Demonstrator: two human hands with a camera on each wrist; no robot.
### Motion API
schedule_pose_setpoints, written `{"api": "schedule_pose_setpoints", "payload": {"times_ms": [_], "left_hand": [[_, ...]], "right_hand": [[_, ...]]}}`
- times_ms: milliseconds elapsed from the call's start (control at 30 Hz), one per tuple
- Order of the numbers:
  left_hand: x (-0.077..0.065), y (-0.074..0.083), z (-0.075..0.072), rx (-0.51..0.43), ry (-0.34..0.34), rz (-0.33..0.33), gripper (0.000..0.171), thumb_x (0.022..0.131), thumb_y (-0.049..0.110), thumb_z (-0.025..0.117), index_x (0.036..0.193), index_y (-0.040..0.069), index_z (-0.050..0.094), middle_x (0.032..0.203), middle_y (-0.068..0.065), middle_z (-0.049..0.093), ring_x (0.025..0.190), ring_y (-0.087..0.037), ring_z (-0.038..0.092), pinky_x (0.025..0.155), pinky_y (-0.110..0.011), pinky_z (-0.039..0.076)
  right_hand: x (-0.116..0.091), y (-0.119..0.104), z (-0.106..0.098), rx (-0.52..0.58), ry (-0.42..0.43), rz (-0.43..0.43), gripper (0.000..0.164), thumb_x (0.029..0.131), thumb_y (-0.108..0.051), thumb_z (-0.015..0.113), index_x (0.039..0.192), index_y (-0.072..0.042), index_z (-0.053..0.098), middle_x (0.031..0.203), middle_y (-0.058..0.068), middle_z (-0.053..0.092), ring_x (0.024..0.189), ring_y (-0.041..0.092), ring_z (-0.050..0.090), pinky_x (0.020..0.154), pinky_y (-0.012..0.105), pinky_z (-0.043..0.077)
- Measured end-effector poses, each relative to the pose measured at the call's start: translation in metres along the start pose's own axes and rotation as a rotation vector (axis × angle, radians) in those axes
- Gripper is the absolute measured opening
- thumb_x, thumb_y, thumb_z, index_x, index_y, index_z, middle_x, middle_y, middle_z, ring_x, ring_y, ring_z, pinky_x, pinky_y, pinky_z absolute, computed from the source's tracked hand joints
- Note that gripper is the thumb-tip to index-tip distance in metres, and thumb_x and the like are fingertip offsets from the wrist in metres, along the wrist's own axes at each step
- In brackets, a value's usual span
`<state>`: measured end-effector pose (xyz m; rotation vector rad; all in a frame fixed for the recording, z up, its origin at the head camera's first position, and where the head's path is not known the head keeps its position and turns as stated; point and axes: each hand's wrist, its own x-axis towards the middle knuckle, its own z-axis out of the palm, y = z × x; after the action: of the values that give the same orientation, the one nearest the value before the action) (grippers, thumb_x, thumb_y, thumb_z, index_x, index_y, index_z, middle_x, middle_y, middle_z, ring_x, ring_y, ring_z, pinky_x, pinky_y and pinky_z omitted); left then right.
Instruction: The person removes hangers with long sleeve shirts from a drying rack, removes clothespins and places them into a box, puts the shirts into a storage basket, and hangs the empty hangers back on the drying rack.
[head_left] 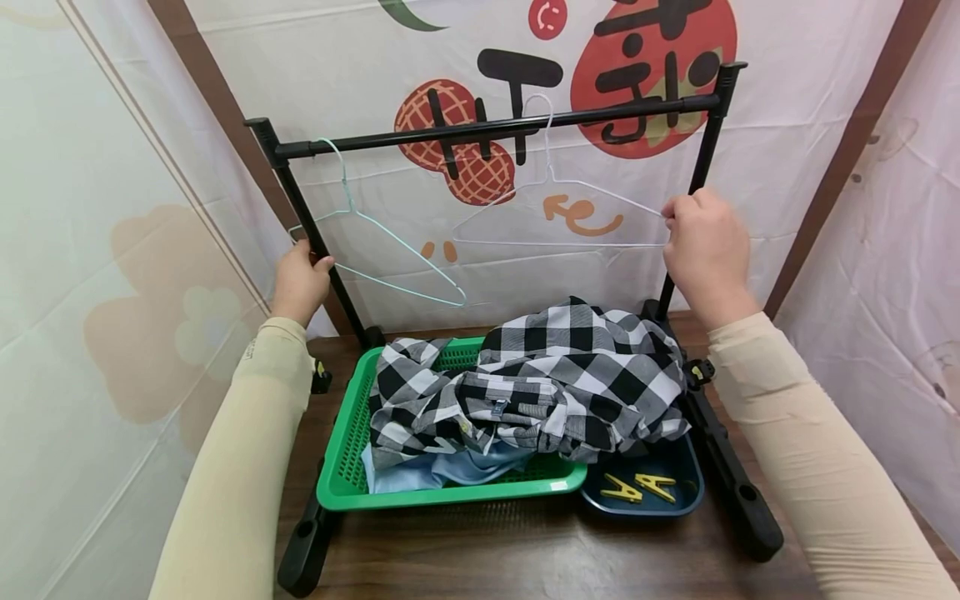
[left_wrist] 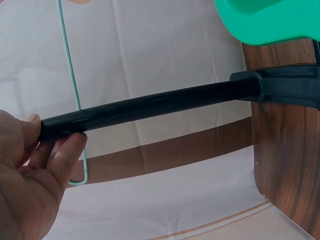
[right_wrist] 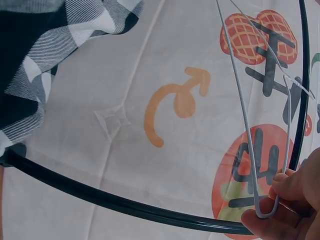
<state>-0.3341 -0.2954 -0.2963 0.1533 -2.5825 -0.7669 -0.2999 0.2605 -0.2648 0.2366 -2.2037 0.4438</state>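
Note:
My left hand (head_left: 298, 283) grips the left post (head_left: 346, 298) of a black clothes rack, below the top bar. In the left wrist view, thumb and fingers lie on either side of that post (left_wrist: 160, 106). A mint-green hanger (head_left: 348, 198) hangs from the bar beside it, one end behind the post. On the right, my right hand (head_left: 708, 250) pinches the corner of a white hanger (head_left: 550, 171) hooked over the bar. The right wrist view shows the white wire (right_wrist: 245, 117) between thumb and fingers, near the right post (right_wrist: 115, 204).
A green basket (head_left: 450, 499) on the wooden table (head_left: 480, 550) holds a black-and-white checked shirt (head_left: 577, 350) and light blue cloth (head_left: 442, 471). The shirt spills over a dark blue tray (head_left: 637, 507) with yellow clothespins (head_left: 655, 487). Rack feet (head_left: 750, 517) flank them; a printed curtain (head_left: 300, 50) stands behind.

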Motion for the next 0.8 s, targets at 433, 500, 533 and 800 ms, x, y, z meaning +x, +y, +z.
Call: {"api": "schedule_pose_setpoints", "payload": {"times_ms": [433, 500, 533, 800], "left_hand": [[-0.003, -0.003, 0.002, -0.006, -0.008, 0.01, 0.049, 0.101, 0.04, 0.041, 0.128, 0.0, 0.049, 0.118, -0.024, 0.058, 0.1, -0.038, 0.057, 0.08, -0.048, 0.047], [-0.003, -0.003, 0.002, -0.011, -0.01, 0.011, 0.049, 0.101, 0.04, 0.041, 0.128, -0.001, 0.049, 0.117, -0.024, 0.058, 0.1, -0.038, 0.057, 0.08, -0.048, 0.047], [-0.003, -0.002, 0.001, -0.012, -0.012, 0.009, 0.049, 0.101, 0.04, 0.04, 0.128, -0.001, 0.048, 0.117, -0.024, 0.058, 0.1, -0.038, 0.057, 0.08, -0.048, 0.047], [-0.003, -0.002, 0.002, -0.007, -0.01, 0.008, 0.049, 0.101, 0.04, 0.04, 0.126, -0.001, 0.049, 0.115, -0.024, 0.059, 0.098, -0.037, 0.057, 0.078, -0.047, 0.047]], "right_hand": [[-0.019, 0.009, 0.019, 0.031, -0.036, 0.022, 0.019, 0.096, -0.007, 0.05, 0.098, 0.001, 0.067, 0.088, 0.018, 0.057, 0.083, 0.041, 0.057, 0.067, 0.054, 0.047], [-0.02, 0.01, 0.02, 0.037, -0.045, 0.031, 0.019, 0.097, -0.007, 0.05, 0.099, 0.001, 0.067, 0.088, 0.018, 0.056, 0.083, 0.041, 0.057, 0.067, 0.054, 0.048], [-0.02, 0.01, 0.021, 0.04, -0.05, 0.036, 0.019, 0.097, -0.007, 0.05, 0.099, 0.001, 0.067, 0.088, 0.018, 0.056, 0.084, 0.04, 0.057, 0.067, 0.054, 0.048], [-0.022, 0.011, 0.023, 0.079, -0.062, 0.032, 0.018, 0.097, -0.008, 0.052, 0.101, 0.001, 0.067, 0.09, 0.017, 0.056, 0.085, 0.039, 0.058, 0.068, 0.052, 0.049]]}}
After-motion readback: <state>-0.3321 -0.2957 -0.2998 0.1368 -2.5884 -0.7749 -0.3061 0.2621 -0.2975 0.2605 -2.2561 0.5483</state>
